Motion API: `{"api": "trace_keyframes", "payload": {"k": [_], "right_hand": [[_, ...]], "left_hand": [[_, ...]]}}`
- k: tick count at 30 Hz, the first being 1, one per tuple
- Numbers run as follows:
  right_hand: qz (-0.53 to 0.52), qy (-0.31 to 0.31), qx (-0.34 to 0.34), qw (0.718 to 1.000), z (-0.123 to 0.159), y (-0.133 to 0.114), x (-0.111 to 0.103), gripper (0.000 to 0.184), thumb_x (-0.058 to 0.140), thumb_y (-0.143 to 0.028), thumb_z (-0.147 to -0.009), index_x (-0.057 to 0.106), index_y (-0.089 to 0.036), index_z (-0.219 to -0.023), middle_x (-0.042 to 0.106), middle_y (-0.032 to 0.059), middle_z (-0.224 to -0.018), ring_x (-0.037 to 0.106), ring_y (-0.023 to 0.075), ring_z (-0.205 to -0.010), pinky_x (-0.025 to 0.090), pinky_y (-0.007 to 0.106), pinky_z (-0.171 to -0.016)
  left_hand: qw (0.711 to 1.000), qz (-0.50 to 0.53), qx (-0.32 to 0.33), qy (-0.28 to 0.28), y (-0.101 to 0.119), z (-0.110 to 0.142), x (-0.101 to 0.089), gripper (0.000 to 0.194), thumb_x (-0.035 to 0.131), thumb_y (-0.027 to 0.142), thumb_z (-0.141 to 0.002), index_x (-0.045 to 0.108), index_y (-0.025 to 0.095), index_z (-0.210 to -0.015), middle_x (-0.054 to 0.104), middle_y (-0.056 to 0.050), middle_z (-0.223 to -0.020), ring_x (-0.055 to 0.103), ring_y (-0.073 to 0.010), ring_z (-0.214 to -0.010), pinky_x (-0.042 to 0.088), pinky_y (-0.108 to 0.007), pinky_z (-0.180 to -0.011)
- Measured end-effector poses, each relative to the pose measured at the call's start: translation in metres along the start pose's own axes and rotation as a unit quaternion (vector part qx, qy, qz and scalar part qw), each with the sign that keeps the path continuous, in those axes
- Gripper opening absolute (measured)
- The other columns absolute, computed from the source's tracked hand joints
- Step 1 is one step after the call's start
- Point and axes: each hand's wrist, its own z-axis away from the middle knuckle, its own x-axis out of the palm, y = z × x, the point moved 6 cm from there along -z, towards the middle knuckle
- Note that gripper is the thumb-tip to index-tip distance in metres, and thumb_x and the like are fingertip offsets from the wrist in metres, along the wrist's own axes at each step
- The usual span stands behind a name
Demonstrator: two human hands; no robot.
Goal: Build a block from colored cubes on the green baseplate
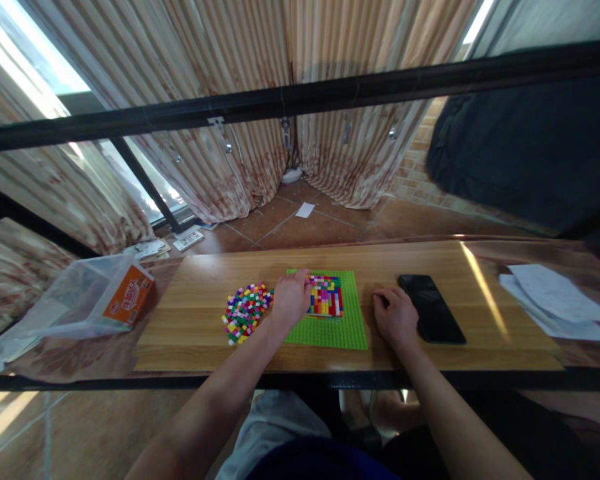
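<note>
A green baseplate (pixel 354 327) lies on the wooden board, with a patch of coloured bricks (pixel 326 297) built up on its upper part. My left hand (pixel 291 297) is over the left side of that patch, fingers pinched together at its upper left edge; whatever they hold is hidden or too small to name. Left of this hand is a pile of loose small bricks (pixel 247 312) in many colours. My right hand (pixel 394 315) rests on the board, fingers curled, between the baseplate and a black smartphone (pixel 433 310). Nothing shows in its grasp.
A clear plastic box (pixel 87 300) with an orange label stands at the left. White papers (pixel 560 300) lie at the right. The wooden board (pixel 190 333) ends at a dark front rail (pixel 180 382). Another dark bar (pixel 330 97) crosses beyond it, before the curtains.
</note>
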Motion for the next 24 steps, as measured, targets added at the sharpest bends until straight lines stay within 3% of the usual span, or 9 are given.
{"api": "trace_keyframes", "payload": {"k": [10, 24], "right_hand": [[-0.004, 0.007, -0.003, 1.000, 0.001, 0.001, 0.000, 0.025, 0.048, -0.032, -0.085, 0.069, -0.019, -0.082, 0.065, 0.0083, -0.088, 0.057, 0.0214, -0.083, 0.042, 0.032, -0.071], [-0.002, 0.009, 0.000, 1.000, 0.001, 0.001, 0.000, 0.023, 0.049, -0.030, -0.085, 0.069, -0.019, -0.081, 0.066, 0.0070, -0.088, 0.057, 0.0202, -0.081, 0.042, 0.031, -0.072]], "left_hand": [[0.984, 0.147, -0.096, 0.011, -0.010, -0.003, -0.001, 0.022, 0.056, 0.017, -0.083, 0.063, 0.017, -0.104, 0.073, -0.010, -0.097, 0.068, -0.0227, -0.089, 0.051, -0.035, -0.082], [0.978, 0.131, -0.162, -0.022, -0.013, -0.012, 0.003, 0.021, 0.058, 0.017, -0.082, 0.066, 0.016, -0.101, 0.074, -0.008, -0.091, 0.068, -0.0204, -0.084, 0.050, -0.031, -0.077]]}}
